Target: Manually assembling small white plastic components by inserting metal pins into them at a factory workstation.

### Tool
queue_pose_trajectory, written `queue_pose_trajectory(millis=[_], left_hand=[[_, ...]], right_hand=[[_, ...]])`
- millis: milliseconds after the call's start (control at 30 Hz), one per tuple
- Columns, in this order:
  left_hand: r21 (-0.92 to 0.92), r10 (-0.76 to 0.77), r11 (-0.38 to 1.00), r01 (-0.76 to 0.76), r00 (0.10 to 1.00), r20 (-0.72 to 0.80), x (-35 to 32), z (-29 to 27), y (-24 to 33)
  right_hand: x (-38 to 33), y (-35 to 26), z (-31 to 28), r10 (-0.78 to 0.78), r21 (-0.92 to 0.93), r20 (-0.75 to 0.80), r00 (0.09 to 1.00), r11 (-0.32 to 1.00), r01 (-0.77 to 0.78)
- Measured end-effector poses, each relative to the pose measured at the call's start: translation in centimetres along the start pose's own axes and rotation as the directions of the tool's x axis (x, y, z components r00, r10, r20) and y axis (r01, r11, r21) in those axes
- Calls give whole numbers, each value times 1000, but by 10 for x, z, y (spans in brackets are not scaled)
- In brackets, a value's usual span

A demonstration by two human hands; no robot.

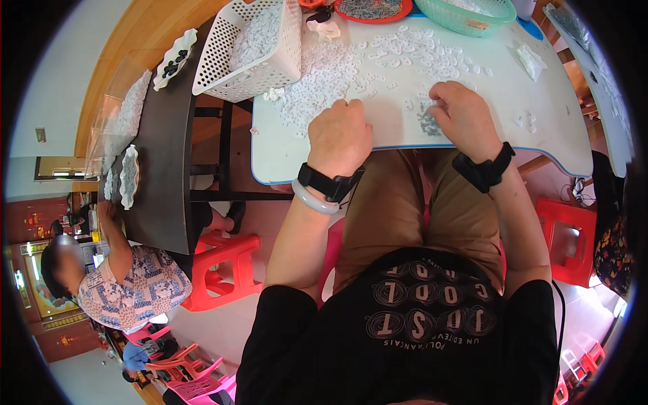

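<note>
My left hand (341,138) is curled closed at the front of the white table (553,128), beside a wide spread of small white plastic pieces (320,77). Its fingertips are turned away, so whatever they hold is hidden. My right hand (466,118) bends over a little pile of small grey metal pieces (428,123) near the table's edge. Thumb and fingers there come together at the pile; anything between them is too small to make out. More white oval pieces (432,54) lie scattered beyond both hands.
A white perforated basket (290,67) full of white pieces stands at the back left. Farther back are a red tray (374,19) of grey metal pieces and a green basket (466,23). A crumpled plastic bag (531,63) lies right. Another person sits at the dark table (158,169).
</note>
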State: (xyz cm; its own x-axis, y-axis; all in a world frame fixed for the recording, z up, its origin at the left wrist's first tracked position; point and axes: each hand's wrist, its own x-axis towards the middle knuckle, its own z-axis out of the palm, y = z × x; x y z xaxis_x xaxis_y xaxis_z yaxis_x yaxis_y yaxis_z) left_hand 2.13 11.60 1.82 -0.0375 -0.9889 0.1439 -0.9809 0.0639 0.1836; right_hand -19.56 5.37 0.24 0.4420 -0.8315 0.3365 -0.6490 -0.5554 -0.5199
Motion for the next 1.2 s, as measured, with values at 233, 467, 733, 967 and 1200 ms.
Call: queue_pose_trajectory(millis=[233,467,733,967,1200], left_hand=[[-53,24,998,-23,1000,9,4,12,-6],[-85,-1,996,-1,1000,-24,5,19,-9],[-76,-23,997,24,1000,13,5,15,-8],[-60,-18,998,18,1000,-3,4,14,-6],[-138,37,989,-60,986,-164,2,8,6]], right_hand=[[21,2,13,-36,-107,76,996,993,44],[25,3,19,42,-44,76,996,998,-39],[24,7,20,19,-58,104,994,998,-13],[21,-2,19,50,-77,81,996,996,-44],[22,-5,23,36,-24,46,998,999,-35]])
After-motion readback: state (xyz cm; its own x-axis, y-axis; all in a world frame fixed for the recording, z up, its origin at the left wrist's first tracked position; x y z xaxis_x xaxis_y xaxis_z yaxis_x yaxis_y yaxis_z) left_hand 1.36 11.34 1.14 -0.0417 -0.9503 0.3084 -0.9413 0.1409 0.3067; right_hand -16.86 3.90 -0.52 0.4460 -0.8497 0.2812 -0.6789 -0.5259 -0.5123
